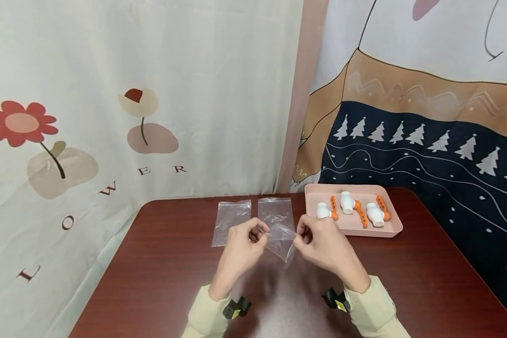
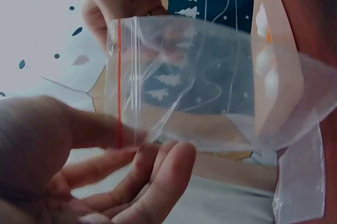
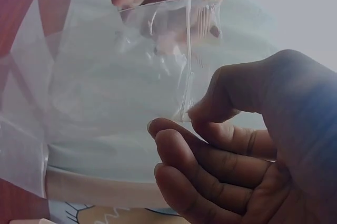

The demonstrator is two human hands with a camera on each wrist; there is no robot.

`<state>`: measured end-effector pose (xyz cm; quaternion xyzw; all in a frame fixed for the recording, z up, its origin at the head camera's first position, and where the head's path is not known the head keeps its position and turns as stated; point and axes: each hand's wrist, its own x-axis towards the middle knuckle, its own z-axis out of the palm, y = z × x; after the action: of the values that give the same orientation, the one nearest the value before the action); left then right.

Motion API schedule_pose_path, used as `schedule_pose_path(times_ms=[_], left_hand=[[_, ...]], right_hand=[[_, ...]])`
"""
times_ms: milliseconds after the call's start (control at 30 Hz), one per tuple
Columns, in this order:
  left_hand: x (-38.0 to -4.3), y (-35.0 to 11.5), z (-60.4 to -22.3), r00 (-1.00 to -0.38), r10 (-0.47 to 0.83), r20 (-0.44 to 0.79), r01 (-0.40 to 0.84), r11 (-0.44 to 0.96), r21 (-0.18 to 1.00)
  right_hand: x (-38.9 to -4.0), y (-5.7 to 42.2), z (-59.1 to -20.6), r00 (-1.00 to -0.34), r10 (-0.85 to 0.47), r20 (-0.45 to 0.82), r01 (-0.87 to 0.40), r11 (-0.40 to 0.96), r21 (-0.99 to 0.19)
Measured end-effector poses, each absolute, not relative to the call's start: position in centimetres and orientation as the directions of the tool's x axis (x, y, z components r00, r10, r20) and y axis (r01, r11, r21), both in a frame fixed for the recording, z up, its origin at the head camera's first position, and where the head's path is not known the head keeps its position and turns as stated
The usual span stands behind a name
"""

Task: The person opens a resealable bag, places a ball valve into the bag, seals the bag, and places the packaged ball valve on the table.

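A clear zip-lock bag (image 1: 282, 241) hangs between my two hands above the table. My left hand (image 1: 243, 241) pinches one top corner between thumb and fingers; my right hand (image 1: 323, 239) pinches the opposite corner. In the left wrist view the bag (image 2: 210, 81) shows a red line beside its zip strip, close to the pinching fingers. The right wrist view has the bag (image 3: 121, 71) stretched between both hands, its zip edge toward the right. Behind my hands, two more clear bags lie flat: one at the left (image 1: 232, 218), one in the middle (image 1: 274, 209).
A pink tray (image 1: 355, 231) at the table's back right holds three white valve-like fittings with orange handles, such as the white fitting (image 1: 375, 215). The dark red-brown table (image 1: 160, 272) ends at a pale curtain (image 1: 219, 94) behind.
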<state>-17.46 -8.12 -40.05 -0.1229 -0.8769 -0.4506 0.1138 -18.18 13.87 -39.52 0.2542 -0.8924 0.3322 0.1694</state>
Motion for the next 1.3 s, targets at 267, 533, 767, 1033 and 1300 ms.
schedule_pose_path(times_ms=[267,533,767,1033,1300], left_hand=[[-17.2,-9.2,-39.4,-0.942,0.243,0.232,0.335,0.62,0.71],[-17.2,-9.2,-39.1,-0.969,0.208,0.133,0.227,0.542,0.809],[-17.6,-9.2,-39.3,-0.97,0.236,0.051,0.119,0.281,0.952],[-18.4,-9.8,-39.5,-0.896,0.443,0.029,0.101,0.138,0.985],[-18.7,-10.3,-39.5,-0.91,0.415,0.007,0.036,0.063,0.997]], right_hand=[[-18.3,14.5,-39.4,-0.831,-0.324,0.452,-0.541,0.658,-0.524],[-18.3,14.6,-39.4,-0.825,-0.327,0.462,-0.552,0.642,-0.531],[-18.4,14.5,-39.4,-0.839,-0.321,0.439,-0.536,0.63,-0.562],[-19.0,15.1,-39.4,-0.868,-0.28,0.411,-0.488,0.632,-0.602],[-19.3,15.1,-39.8,-0.884,-0.316,0.343,-0.467,0.588,-0.661]])
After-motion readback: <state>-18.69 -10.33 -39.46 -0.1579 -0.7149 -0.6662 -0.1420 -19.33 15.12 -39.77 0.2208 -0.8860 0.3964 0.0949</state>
